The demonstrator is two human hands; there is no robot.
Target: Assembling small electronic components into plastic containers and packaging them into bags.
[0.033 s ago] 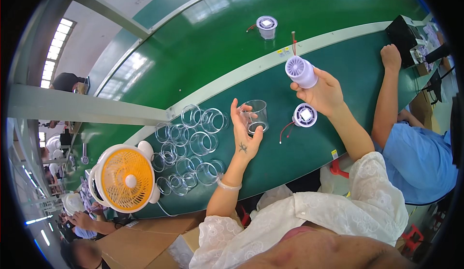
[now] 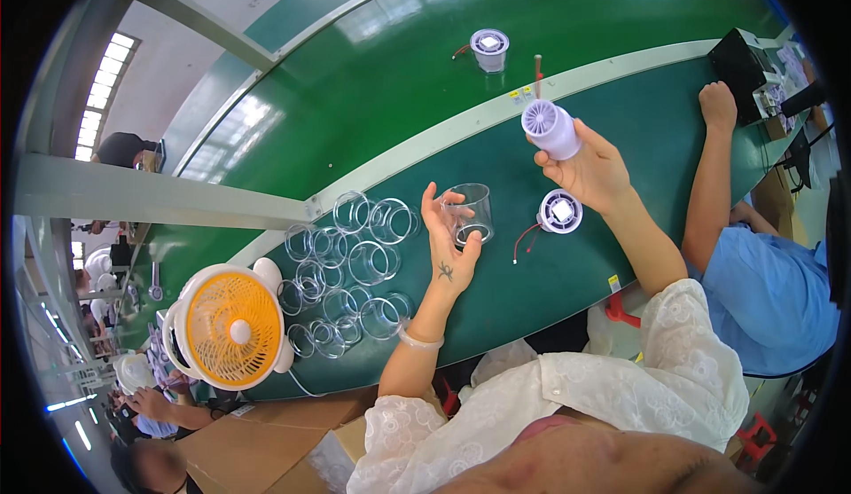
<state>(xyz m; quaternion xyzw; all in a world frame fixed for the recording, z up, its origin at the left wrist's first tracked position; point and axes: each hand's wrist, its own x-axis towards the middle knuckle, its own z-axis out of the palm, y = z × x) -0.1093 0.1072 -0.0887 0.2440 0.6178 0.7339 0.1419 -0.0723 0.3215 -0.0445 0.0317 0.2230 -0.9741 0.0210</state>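
Note:
My left hand (image 2: 450, 239) is wrapped around a clear cup (image 2: 475, 203), its open rim up, above the mat. Held up to the right of it, my right hand (image 2: 592, 168) grips a lavender cylinder (image 2: 557, 136) with a slotted, vent-like end facing left and up. A thin reddish-brown wire bundle (image 2: 538, 77) stands out from its far side. On the mat below my right hand lies a round lavender ring-shaped part (image 2: 560, 212) with a white square in its middle and a red wire. Fingers behind the cylinder are partly hidden.
Several clear cups (image 2: 372, 263) stand grouped on the green table (image 2: 479, 312) at left, beside an orange-and-white fan (image 2: 232, 330). Past the pale rail (image 2: 425, 144), another lavender unit (image 2: 489, 49) sits on the green surface. At right are a person's forearm (image 2: 709, 184) and a black box (image 2: 737, 73).
My right hand has lifted the lavender cylinder very slightly up and to the left. The left hand and the cup look the same.

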